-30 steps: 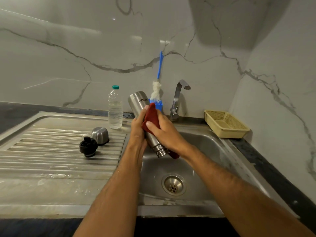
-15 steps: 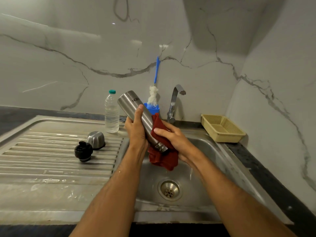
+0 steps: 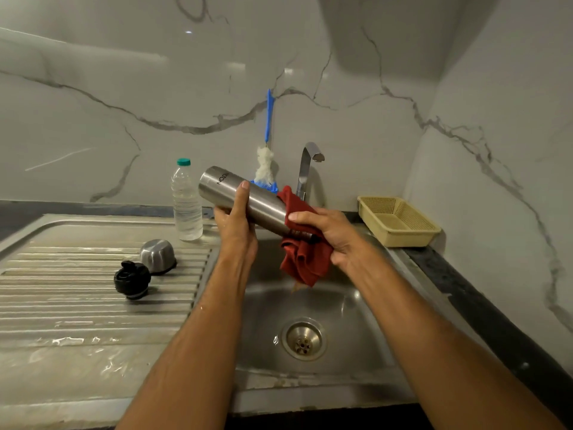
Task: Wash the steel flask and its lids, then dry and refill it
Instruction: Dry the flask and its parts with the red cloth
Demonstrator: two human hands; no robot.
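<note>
Over the back edge of the stainless sink basin (image 3: 356,330), left hand (image 3: 237,226) clamped round the tilted cylindrical steel flask (image 3: 245,200), mouth end low, probably for draining. Right hand (image 3: 330,232) pinching the crumpled red cloth (image 3: 305,259) round the neck for drying. On the ribbed drainboard (image 3: 77,305), near its basin-side edge, steel cap (image 3: 156,255) and black stopper lid (image 3: 131,279), apart.
</note>
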